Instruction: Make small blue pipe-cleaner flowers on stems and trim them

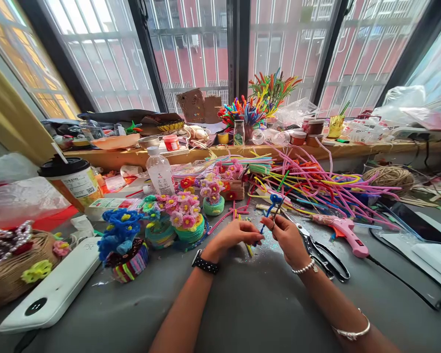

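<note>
Blue fuzzy-wire piece is left of pink glue gun, its knotted top above the fingers: left hand pinches the lower strand, right hand pinches close by, exact grip partly hidden. Farther left of glue gun, striped pot holds blue flowers, green pot holds pink flowers. Grey table under glue gun, barred windows beyond.

Bright daylight from the front windows
</note>
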Demonstrator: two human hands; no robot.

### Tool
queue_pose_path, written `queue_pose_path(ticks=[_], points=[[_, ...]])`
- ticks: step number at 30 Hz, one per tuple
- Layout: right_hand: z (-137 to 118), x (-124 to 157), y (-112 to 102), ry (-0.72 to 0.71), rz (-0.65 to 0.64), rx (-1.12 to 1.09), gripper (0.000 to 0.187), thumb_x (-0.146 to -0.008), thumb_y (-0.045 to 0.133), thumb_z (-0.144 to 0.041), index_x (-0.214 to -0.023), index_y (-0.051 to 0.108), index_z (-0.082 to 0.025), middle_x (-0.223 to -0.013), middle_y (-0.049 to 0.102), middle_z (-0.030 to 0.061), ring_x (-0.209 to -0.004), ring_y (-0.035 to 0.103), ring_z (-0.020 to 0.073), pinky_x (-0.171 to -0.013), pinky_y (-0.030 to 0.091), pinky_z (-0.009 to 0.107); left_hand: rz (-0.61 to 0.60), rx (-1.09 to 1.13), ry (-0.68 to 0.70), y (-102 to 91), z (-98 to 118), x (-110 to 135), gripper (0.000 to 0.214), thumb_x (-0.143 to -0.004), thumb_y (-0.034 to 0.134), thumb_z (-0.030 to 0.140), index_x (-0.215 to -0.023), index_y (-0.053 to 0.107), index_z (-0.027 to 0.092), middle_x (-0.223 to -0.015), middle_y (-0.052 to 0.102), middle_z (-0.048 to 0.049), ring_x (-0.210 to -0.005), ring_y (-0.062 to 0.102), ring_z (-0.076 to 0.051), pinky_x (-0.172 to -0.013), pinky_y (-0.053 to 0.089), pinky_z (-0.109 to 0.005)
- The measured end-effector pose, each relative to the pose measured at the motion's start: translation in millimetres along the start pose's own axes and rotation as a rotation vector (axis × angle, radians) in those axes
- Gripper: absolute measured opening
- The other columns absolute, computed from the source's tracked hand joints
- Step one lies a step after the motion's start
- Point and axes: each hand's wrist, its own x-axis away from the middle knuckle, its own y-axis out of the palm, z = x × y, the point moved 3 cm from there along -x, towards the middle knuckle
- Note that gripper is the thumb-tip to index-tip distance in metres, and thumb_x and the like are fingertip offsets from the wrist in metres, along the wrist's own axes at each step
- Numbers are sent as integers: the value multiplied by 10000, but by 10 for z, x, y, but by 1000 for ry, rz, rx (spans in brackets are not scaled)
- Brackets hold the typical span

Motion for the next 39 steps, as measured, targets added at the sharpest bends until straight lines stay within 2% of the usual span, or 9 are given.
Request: queue_pose_path(ticks=[3, 5, 10, 14, 16, 21, 28, 34, 39], points=[[-13, 1, -26, -15, 45, 4, 278, -663, 587, -416, -638, 542, -143, -504, 352, -54, -441, 241, 52, -398, 173, 201, -66, 21, -66, 23, -10, 13, 277, -545, 660, 370, -644, 605, 118, -622, 602, -24, -564, 515, -98, -589, 397, -232], [-4, -9, -43, -3, 48, -15, 293, -669, 577, -433, -643, 540, -143, -498, 335, -58, -433, 235, 49, -394, 168, 198, -63, 39, -67, 20, -6, 13, 283, -541, 663, 373, -648, 611, 115, -617, 606, -27, -575, 530, -106, -604, 405, -239], [50, -23, -22, 105, -33, -123, 391, -684, 509, -529, -644, 515, -140, -461, 280, -73, -389, 200, 38, -381, 133, 194, 130, 96, 47, -58, 56, 8, 271, -558, 656, 370, -635, 612, 114, -611, 607, -22, -583, 531, -101, -605, 402, -223], [55, 33, 88, 185, -169, -171, 466, -686, 434, -603, -639, 489, -142, -472, 309, -66, -378, 184, 33, -390, 124, 193, 285, 172, 92, -113, 101, 29, 255, -569, 655, 355, -642, 621, 113, -602, 607, -24, -596, 536, -110, -618, 405, -226], [44, 67, 150, 205, -250, -144, 504, -672, 401, -642, -647, 488, -146, -491, 326, -59, -382, 194, 36, -394, 130, 194, 320, 195, 95, -125, 114, 41, 240, -574, 655, 343, -641, 627, 115, -591, 605, -21, -594, 535, -112, -620, 404, -229], [5, 118, 227, 179, -440, -1, 611, -634, 277, -735, -679, 484, -162, -558, 408, -19, -425, 286, 71, -399, 180, 207, 263, 200, 116, -109, 132, 54, 229, -604, 636, 339, -629, 637, 112, -562, 603, -18, -556, 519, -107, -612, 398, -238], [-41, 158, 219, 23, -576, 189, 589, -689, 243, -696, -626, 503, -171, -545, 449, 3, -479, 343, 103, -445, 240, 223, 232, 274, 122, -110, 101, 64, 189, -631, 625, 300, -677, 644, 118, -582, 578, 0, -564, 497, -81, -600, 379, -210], [-49, 164, 228, -12, -580, 239, 529, -719, 296, -645, -591, 485, -168, -533, 430, -13, -507, 375, 105, -481, 265, 220, 98, 317, 42, -92, 65, 96, 195, -603, 641, 303, -626, 608, 112, -558, 529, 10, -554, 465, -76, -576, 343, -206], [-85, 171, 234, 23, -567, 188, 520, -701, 333, -648, -680, 527, -166, -518, 400, -29, -470, 337, 92, -447, 239, 212, 47, 305, 23, -66, 75, 112, 204, -603, 630, 306, -577, 552, 119, -522, 490, 20, -527, 437, -75, -552, 320, -210]])
